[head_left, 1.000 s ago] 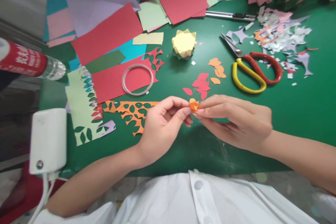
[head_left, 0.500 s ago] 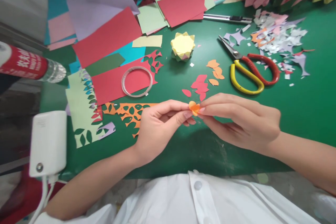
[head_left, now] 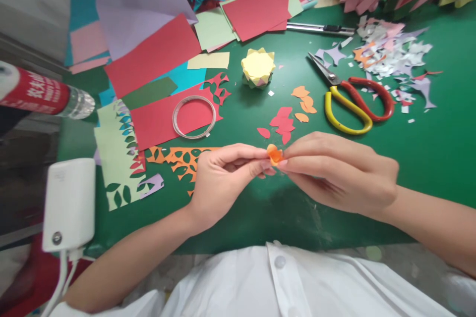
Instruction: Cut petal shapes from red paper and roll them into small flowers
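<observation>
Between my two hands is a small orange paper flower (head_left: 274, 154) with cupped petals. My left hand (head_left: 226, 178) pinches it from the left with thumb and forefinger. From the right, the fingertips of my right hand (head_left: 342, 173) close on its other edge. Just beyond my fingers lie loose red paper petals (head_left: 282, 121) and orange paper petals (head_left: 304, 99). Farther back stands a yellow layered paper flower (head_left: 258, 67) with green and pinkish lower petals.
Scissors (head_left: 347, 94) lie open at the right, near a heap of paper scraps (head_left: 390, 49). A tape roll (head_left: 194, 117) rests on red paper. Leftward are punched-out orange paper (head_left: 182, 158), a bottle (head_left: 44, 91) and a white power bank (head_left: 69, 203). A utility knife (head_left: 320, 28) lies behind.
The orange flower has turned slightly between my fingertips. Both hands keep nearly the same place and hold, and the view has shifted a little.
</observation>
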Demonstrator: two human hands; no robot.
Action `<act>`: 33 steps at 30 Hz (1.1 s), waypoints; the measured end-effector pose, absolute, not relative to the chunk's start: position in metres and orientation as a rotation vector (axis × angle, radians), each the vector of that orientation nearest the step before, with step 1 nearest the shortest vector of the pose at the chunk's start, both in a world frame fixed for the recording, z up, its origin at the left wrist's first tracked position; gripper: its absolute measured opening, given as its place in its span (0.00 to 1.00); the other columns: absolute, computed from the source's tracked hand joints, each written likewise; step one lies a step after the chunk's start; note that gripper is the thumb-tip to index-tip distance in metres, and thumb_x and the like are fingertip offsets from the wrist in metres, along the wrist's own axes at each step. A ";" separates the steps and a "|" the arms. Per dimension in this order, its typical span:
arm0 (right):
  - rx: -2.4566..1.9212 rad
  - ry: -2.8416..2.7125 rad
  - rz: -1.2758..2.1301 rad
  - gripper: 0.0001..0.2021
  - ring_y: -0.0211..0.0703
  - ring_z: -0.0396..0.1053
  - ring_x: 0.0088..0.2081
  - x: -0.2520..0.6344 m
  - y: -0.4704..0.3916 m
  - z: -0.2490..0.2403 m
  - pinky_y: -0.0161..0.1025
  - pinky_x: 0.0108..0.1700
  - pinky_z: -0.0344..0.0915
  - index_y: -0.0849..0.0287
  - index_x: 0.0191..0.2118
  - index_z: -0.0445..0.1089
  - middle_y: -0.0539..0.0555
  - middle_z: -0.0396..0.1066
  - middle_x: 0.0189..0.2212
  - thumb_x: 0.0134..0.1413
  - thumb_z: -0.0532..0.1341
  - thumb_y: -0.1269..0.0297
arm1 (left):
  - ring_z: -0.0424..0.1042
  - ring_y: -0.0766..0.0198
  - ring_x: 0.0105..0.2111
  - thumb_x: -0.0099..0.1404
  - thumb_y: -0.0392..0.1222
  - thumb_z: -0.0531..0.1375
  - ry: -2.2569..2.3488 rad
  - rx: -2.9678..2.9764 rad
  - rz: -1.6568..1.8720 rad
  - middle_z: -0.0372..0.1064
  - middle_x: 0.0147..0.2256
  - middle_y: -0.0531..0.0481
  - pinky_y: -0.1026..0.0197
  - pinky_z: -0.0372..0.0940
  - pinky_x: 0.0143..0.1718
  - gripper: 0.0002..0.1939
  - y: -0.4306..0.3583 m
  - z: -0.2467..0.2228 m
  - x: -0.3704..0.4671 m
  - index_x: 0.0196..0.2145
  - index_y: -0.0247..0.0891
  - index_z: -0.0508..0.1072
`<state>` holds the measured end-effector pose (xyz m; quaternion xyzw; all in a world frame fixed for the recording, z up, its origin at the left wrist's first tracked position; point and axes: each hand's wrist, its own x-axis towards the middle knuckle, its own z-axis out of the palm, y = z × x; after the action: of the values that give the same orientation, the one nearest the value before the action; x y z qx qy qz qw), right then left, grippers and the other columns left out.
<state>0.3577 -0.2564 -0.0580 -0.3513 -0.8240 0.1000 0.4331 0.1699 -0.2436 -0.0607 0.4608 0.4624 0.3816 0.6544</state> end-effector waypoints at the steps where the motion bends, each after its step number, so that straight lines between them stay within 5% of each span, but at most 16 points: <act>1: -0.858 -2.072 0.246 0.08 0.37 0.75 0.30 0.358 -0.256 -0.058 0.33 0.33 0.76 0.57 0.34 0.71 0.53 0.78 0.31 0.55 0.63 0.78 | 0.77 0.65 0.26 0.56 0.38 0.69 1.056 1.050 0.863 0.79 0.27 0.54 0.64 0.73 0.29 0.01 -0.243 -0.061 0.170 0.29 0.42 0.81; 22: -0.855 -2.143 -0.035 0.06 0.45 0.75 0.31 0.366 -0.249 -0.054 0.41 0.33 0.75 0.57 0.33 0.72 0.55 0.77 0.28 0.53 0.66 0.76 | 0.74 0.69 0.24 0.57 0.37 0.69 0.979 0.898 0.746 0.76 0.24 0.54 0.69 0.69 0.26 0.02 -0.239 -0.062 0.171 0.28 0.39 0.80; 33: -0.936 -1.993 0.448 0.06 0.38 0.73 0.31 0.359 -0.251 -0.059 0.35 0.34 0.73 0.58 0.34 0.70 0.53 0.75 0.29 0.56 0.63 0.77 | 0.74 0.72 0.24 0.55 0.35 0.70 0.957 0.823 0.730 0.79 0.27 0.55 0.72 0.69 0.26 0.04 -0.239 -0.062 0.170 0.29 0.42 0.82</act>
<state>0.3589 -0.2506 -0.0595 -0.3754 -0.7998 0.1797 0.4326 0.1704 -0.2389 -0.0621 0.3761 0.4371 0.3335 0.7459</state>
